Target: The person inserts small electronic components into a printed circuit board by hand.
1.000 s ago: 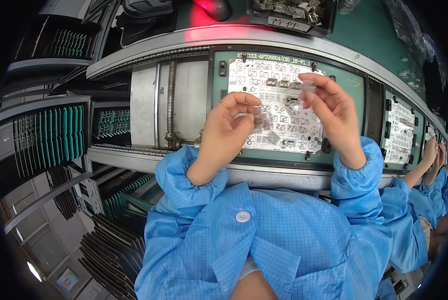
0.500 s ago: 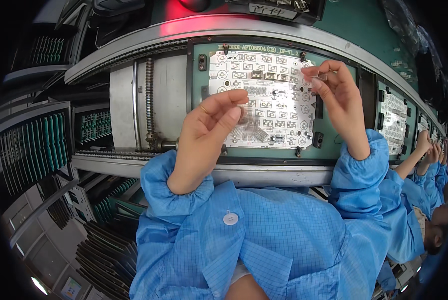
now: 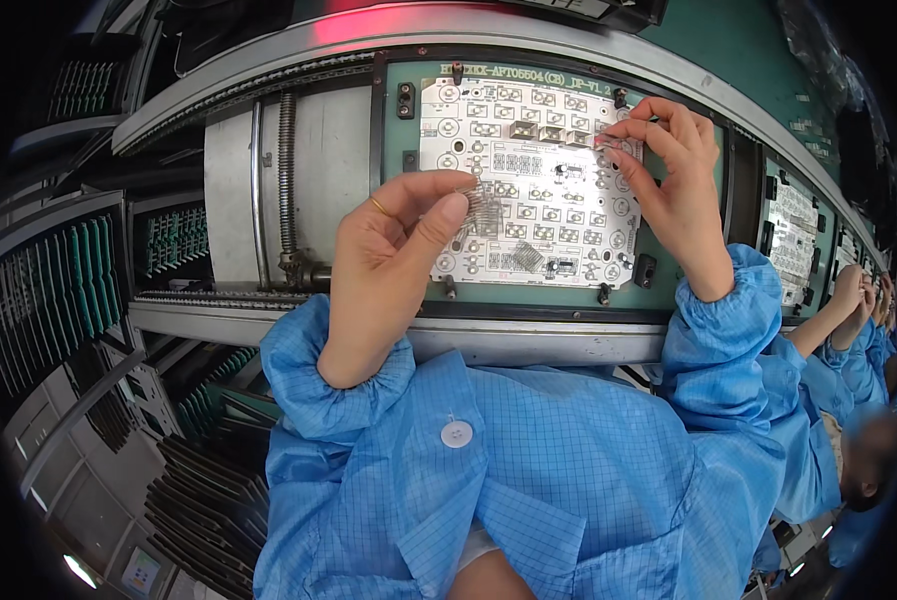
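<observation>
A white circuit board [image 3: 518,172] lies in a green fixture plate [image 3: 400,130]. Over its left part, my left hand [image 3: 393,240] pinches a bundle of thin metal wire pieces [image 3: 486,212] between thumb and fingertips. My right hand [image 3: 676,175] is at the board's upper right, thumb and forefinger closed on a small bent metal wire piece [image 3: 605,145], its ends blurred. Just left of these fingertips, several small upright box-shaped parts [image 3: 550,133] stand in a row. Another bunch of wire pieces [image 3: 526,257] lies on the board's lower part.
Metal rails [image 3: 528,345] run along the near and far sides of the fixture. A threaded rod [image 3: 287,180] and a metal plate [image 3: 233,200] are to the left. Racks of green boards [image 3: 63,290] stand farther left. At the right, another board [image 3: 790,240] and a co-worker's hands [image 3: 850,300] appear.
My right hand has brought the small wire piece down to the board beside the row of box-shaped parts. My left hand has shifted slightly left with its bundle. The view has shifted a little.
</observation>
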Motion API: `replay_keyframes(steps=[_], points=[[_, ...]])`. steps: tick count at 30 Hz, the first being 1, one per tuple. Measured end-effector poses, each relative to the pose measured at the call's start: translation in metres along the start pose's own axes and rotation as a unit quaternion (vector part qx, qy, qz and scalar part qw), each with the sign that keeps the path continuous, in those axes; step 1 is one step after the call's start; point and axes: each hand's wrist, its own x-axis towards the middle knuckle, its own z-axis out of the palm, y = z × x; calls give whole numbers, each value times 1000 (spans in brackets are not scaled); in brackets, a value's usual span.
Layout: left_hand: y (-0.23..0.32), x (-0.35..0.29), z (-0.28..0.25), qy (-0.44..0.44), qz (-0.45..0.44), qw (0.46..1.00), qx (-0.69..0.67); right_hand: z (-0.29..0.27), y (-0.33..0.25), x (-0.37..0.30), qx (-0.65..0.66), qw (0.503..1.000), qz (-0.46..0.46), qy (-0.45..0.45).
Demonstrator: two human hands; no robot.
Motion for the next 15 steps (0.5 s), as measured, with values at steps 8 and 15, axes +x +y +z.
replay_keyframes(steps=[8, 15], points=[[-2, 1, 0, -3, -4, 1000, -5, 4, 1, -1, -17, 1000, -5, -2], [-11, 1, 1, -12, -6, 999, -46, -17, -16, 0, 29, 999, -24, 38]])
